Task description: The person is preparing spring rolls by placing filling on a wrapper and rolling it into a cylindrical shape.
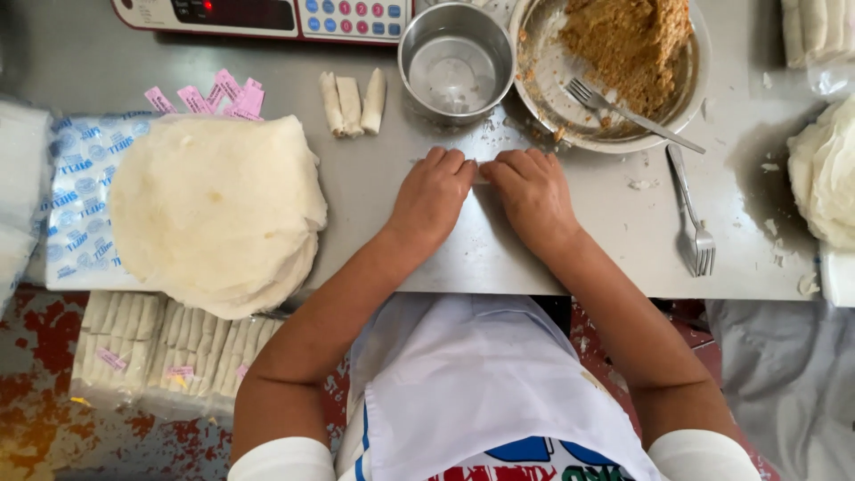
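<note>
- Left hand (434, 198) and right hand (533, 194) lie side by side, fingers curled down on a thin wrapper roll (481, 171), mostly hidden, seemingly near closed.
- Three finished rolls (353, 102) lie beyond.
- Wrapper stack (218, 209) and filling bowl (614, 67) remain well stocked.

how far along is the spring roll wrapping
Done: three rolls lie by the small metal bowl, with packed rolls below the table edge. In hand: left hand and right hand press side by side on a wrapper, mostly hidden. Left: a stack of wrappers and filling in the big bowl.
</note>
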